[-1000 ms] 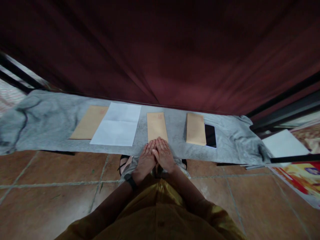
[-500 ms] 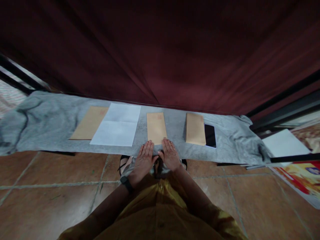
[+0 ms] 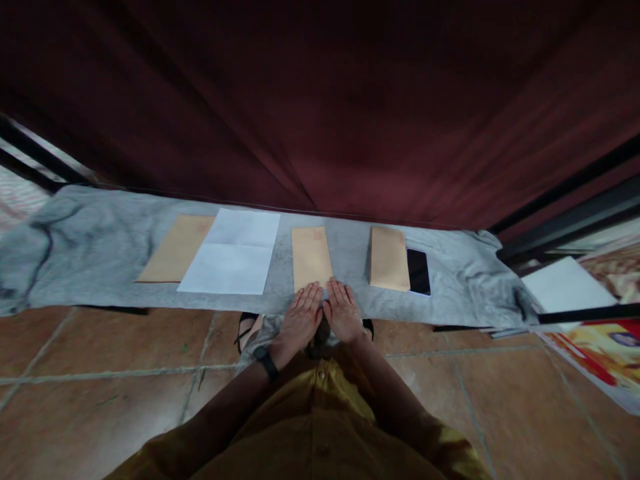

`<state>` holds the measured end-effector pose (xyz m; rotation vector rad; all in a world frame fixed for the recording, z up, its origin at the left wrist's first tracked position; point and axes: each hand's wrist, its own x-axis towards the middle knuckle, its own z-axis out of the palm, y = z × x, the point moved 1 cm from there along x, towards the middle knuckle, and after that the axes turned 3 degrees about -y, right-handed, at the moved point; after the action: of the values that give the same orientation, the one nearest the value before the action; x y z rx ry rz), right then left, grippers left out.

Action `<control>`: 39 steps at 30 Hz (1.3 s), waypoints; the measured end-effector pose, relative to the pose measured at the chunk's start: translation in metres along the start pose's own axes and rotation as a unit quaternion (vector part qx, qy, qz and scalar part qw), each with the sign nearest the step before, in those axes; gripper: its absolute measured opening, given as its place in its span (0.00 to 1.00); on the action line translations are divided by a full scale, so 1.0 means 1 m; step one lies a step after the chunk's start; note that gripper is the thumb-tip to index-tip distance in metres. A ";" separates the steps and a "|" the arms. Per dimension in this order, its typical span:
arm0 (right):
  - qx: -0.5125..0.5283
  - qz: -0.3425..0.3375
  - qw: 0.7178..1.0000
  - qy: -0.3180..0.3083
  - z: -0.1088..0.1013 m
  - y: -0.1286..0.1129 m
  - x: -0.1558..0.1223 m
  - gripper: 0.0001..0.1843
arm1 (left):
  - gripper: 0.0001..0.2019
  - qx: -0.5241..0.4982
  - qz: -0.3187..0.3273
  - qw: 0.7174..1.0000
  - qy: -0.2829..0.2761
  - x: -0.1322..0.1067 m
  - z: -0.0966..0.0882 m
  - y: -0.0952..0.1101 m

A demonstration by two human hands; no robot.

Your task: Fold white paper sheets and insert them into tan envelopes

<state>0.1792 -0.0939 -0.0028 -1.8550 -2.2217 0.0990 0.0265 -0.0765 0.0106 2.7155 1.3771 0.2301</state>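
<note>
A tan paper envelope (image 3: 311,253) with a small reddish print at its far right corner lies flat on the grey cloth (image 3: 350,260). My left hand (image 3: 303,313), fingers stretched flat, rests over the envelope's near edge. Beside it lies my right hand (image 3: 343,313), also flat, at the near right corner of the same envelope. The two thumbs are close together. Left of the envelope is a creased white sheet of paper (image 3: 230,257), overlapping another tan envelope (image 3: 177,250). To the right stands a thick stack of tan envelopes (image 3: 389,259).
A dark-screened phone (image 3: 419,272) lies against the right side of the stack. Behind the cloth-covered surface hangs a dark red curtain (image 3: 320,133). Black metal bars (image 3: 570,193) frame both ends. A white board (image 3: 570,287) and colourful packaging (image 3: 605,353) are at the far right.
My left hand has slid to the right along the envelope's near edge, closer to my right hand. The right hand has barely moved. The papers lie as before.
</note>
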 end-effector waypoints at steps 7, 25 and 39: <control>-0.013 0.008 0.999 0.028 0.003 0.001 -0.005 0.31 | 0.29 0.009 -0.021 1.000 0.020 -0.011 -0.002 -0.011; 0.020 0.029 0.999 0.023 -0.003 0.004 -0.007 0.29 | 0.30 0.015 -0.087 0.996 -0.014 -0.004 -0.004 0.006; 0.057 -0.027 0.998 -0.002 -0.003 -0.012 0.006 0.26 | 0.31 0.027 -0.067 0.997 0.000 -0.009 0.002 -0.002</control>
<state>0.1673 -0.0905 0.0033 -1.7368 -2.2172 0.2147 0.0197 -0.0829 0.0079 2.6496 1.5806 0.1843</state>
